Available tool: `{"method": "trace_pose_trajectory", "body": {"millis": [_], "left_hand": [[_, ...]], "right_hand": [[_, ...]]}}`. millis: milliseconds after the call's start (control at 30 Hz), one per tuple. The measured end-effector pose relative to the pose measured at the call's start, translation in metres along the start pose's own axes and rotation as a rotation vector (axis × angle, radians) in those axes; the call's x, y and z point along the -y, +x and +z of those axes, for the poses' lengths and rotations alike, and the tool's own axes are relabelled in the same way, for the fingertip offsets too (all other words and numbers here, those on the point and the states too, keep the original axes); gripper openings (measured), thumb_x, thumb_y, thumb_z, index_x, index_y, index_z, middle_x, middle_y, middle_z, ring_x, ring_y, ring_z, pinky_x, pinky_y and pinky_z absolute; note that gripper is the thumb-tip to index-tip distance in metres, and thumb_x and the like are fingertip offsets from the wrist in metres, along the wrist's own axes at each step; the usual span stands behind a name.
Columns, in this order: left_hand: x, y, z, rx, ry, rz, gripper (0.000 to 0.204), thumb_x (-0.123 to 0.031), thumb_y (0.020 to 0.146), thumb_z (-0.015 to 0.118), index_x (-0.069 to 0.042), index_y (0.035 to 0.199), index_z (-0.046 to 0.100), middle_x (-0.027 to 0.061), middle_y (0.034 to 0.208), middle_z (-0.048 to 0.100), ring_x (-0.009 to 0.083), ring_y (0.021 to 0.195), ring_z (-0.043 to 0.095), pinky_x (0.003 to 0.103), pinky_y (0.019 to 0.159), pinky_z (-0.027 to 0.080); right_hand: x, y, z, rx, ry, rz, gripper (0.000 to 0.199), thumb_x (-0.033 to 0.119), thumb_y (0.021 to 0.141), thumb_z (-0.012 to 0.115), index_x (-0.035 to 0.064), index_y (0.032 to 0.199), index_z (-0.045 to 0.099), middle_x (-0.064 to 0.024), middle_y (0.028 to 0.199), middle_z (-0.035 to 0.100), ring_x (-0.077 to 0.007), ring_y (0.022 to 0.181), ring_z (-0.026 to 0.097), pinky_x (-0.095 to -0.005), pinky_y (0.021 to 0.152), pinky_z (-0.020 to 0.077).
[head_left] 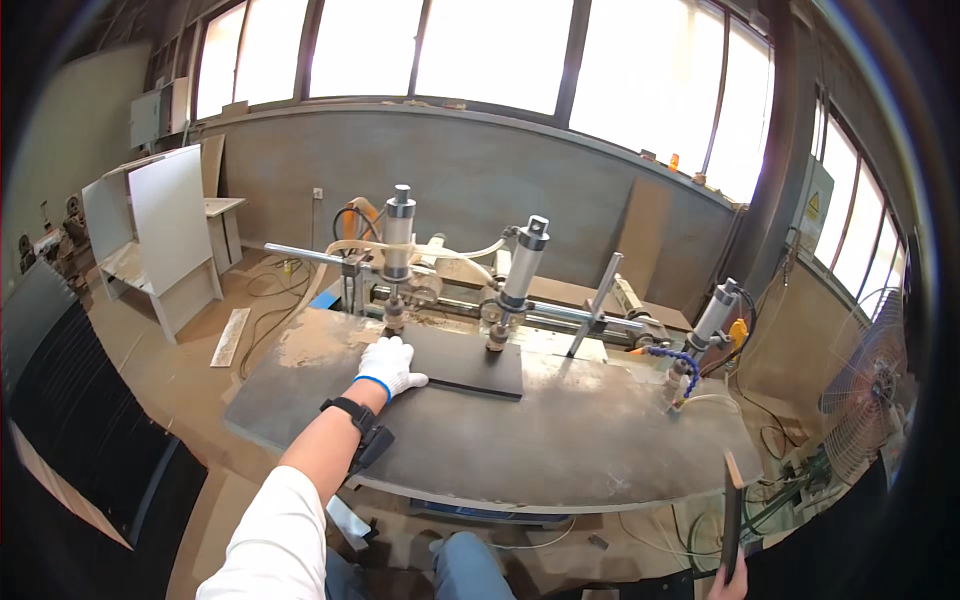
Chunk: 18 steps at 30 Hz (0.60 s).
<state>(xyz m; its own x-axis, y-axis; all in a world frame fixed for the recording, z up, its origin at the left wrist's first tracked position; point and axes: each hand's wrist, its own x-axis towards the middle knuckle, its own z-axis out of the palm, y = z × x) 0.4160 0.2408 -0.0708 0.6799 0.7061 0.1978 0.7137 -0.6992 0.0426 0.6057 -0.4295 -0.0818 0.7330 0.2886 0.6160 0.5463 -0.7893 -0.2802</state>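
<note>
We can recognise one sign only: a yellow warning triangle [813, 205], which is placed on the grey wall cabinet [823, 177] at the right; words or numbers we cannot read

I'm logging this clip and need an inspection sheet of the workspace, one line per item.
Surface: grey table, pale dust patch near its left end.
Job's things: dark board flat on the table, near two upright cylinders; dark panel at lower right, nearly edge-on.
Clutter: white plank on the floor at left.
Hands: left hand, gloved, rests on the board; right hand, bare, partly out of frame, holds the panel.
Cables: blue coiled hose at right; dark cables on the floor at left.
Surroundings: windows behind, caged fan at right.
</note>
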Motion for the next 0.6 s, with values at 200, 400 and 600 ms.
{"method": "trace_pose_trajectory", "body": {"millis": [200,400,600], "left_hand": [[-0.003,-0.013,0.004,-0.039,-0.051,-0.076,0.056,-0.053,0.082,0.07,-0.005,0.111,0.066,0.0162,0.114,0.061,0.0349,0.113,0.058,0.046,0.095,0.05],[0.012,-0.017,-0.008,0.057,-0.038,-0.032,0.053,-0.05,0.086,0.065,-0.01,0.12,0.061,0.013,0.122,0.062,0.035,0.119,0.055,0.046,0.1,0.047],[-0.003,-0.092,-0.029,-0.051,-0.026,0.108,0.059,-0.055,0.083,0.069,-0.008,0.118,0.06,0.0151,0.108,0.063,0.0358,0.106,0.059,0.046,0.09,0.051]], "right_hand": [[0.168,0.151,0.111,0.062,0.374,-0.642,0.05,-0.009,0.073,0.061,0.0095,0.119,0.068,-0.0159,0.114,0.07,-0.0339,0.103,0.068,-0.0392,0.09,0.0547],[0.325,0.174,0.187,0.191,0.527,-0.852,0.049,0.001,0.077,0.07,0.0173,0.123,0.065,-0.0099,0.112,0.071,-0.0309,0.102,0.067,-0.0401,0.086,0.0549],[0.362,0.172,0.224,0.3,0.404,-0.888,0.044,0.007,0.081,0.07,0.0192,0.124,0.065,-0.009,0.109,0.071,-0.0283,0.101,0.067,-0.0394,0.087,0.0538]]}}
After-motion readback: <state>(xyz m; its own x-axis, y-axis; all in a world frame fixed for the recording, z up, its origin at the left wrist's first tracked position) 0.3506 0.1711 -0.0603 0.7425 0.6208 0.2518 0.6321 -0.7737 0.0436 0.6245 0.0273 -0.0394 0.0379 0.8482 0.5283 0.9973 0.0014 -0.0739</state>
